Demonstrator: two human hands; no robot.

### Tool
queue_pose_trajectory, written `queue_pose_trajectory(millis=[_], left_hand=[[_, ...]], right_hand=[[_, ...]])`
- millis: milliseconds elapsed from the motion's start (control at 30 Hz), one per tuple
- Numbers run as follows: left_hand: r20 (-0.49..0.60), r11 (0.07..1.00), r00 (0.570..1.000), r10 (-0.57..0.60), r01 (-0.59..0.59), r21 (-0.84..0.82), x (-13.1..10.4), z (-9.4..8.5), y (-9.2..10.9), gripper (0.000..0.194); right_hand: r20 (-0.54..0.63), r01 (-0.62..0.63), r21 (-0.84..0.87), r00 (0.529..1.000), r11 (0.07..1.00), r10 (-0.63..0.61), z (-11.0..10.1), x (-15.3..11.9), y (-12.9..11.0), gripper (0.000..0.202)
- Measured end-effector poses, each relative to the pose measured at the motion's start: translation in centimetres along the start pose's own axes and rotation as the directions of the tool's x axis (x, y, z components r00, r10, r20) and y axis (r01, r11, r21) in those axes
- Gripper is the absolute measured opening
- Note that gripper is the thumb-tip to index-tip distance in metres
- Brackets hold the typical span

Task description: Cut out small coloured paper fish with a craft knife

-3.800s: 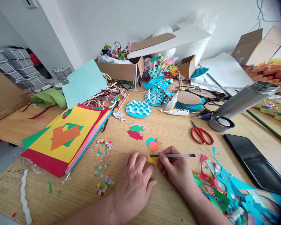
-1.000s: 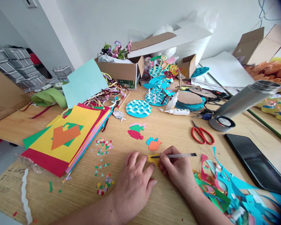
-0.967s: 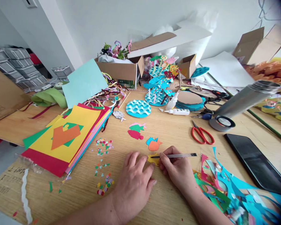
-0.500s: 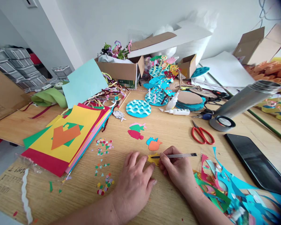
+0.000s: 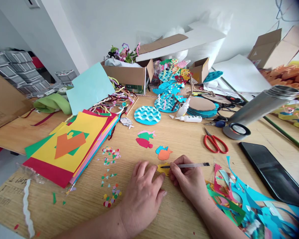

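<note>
My right hand pinches a slim pen, its tip on a small yellow paper piece. My left hand lies with fingers spread, its fingertips at the left and lower edges of that yellow piece. Just above are an orange paper fish and a blue one partly under it. Farther up lie a red paper fish and a green one. Left of my left hand are small confetti dots and triangles.
Coloured paper sheets lie at left. Red scissors, a black phone and paper scraps are at right. Behind stand glue bottles, a wavy blue disc, a steel flask and a cardboard box.
</note>
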State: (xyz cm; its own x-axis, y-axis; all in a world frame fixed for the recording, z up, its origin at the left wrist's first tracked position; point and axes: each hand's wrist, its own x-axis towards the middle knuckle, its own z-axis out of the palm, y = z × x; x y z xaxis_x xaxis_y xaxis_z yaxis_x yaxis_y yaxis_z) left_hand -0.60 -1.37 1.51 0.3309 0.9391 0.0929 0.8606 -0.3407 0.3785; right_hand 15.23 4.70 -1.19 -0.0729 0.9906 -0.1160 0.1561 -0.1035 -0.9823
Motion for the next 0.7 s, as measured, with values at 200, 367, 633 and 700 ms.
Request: queue_pose_trajectory(millis=[200,367,633,700], left_hand=[[-0.007,1.0,1.0,0.002,-0.002,0.006,-0.02,0.14,-0.07,0.031],[0.003,1.0,1.0,0.002,-0.002,0.004,0.03,0.07,-0.06,0.032],[0.001,1.0,1.0,-0.004,0.004,-0.005,0.06,0.12,-0.13,0.031],[0.002,1.0,1.0,-0.003,0.003,-0.005,0.03,0.14,-0.14,0.031]], right_hand=[[0.006,0.014,-0.013,1.0,1.0,-0.014,-0.14,0.1,0.32,0.028],[0.014,0.003,-0.014,1.0,1.0,-0.003,-0.2,0.13,0.41,0.027],[0.024,0.01,-0.01,1.0,1.0,-0.01,-0.21,0.13,0.41,0.023],[0.02,0.016,-0.012,1.0,1.0,-0.015,-0.2,0.09,0.4,0.023]])
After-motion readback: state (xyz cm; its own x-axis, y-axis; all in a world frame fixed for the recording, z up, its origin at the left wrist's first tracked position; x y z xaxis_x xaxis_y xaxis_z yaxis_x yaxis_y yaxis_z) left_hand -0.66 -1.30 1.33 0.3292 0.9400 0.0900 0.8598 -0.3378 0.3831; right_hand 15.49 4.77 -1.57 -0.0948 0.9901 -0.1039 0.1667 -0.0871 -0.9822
